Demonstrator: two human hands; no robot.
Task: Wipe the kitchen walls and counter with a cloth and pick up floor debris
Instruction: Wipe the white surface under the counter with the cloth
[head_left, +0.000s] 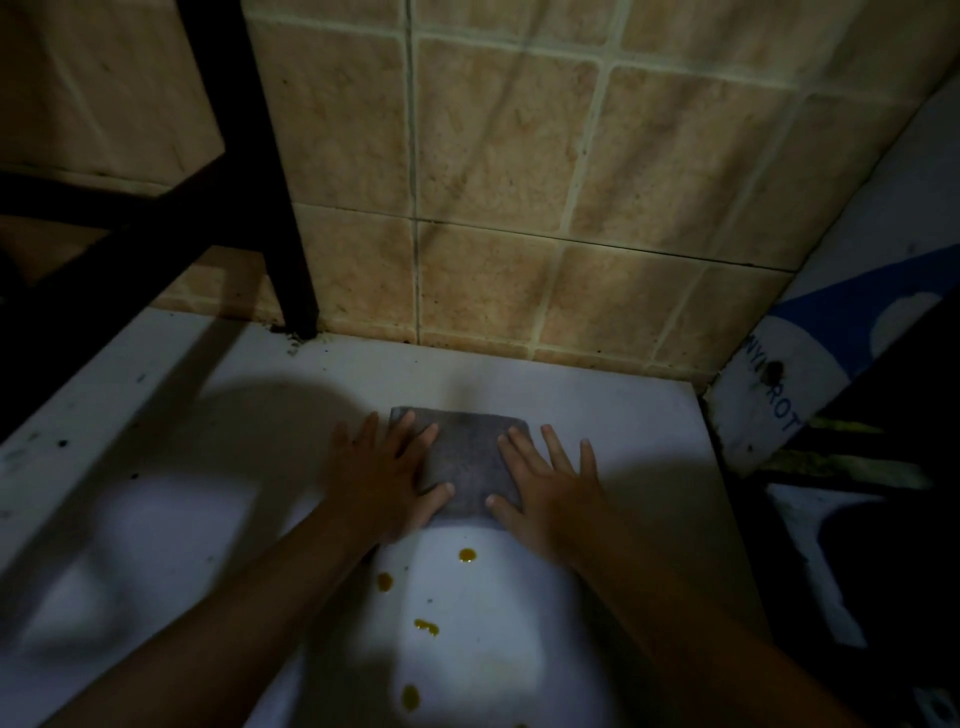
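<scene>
A folded grey cloth (465, 457) lies flat on the white counter (218, 467), a short way from the tan tiled wall (498, 171). My left hand (382, 473) presses its left edge with straight, spread fingers. My right hand (550, 480) presses the right edge the same way. Several yellow-orange drops (467, 555) dot the counter between my forearms, just below the cloth.
A black metal frame leg (280, 208) stands on the counter at the wall, with dark crumbs (293, 340) at its foot. A white and blue printed bag (810, 364) leans at the counter's right edge. Dark specks mark the counter's left side.
</scene>
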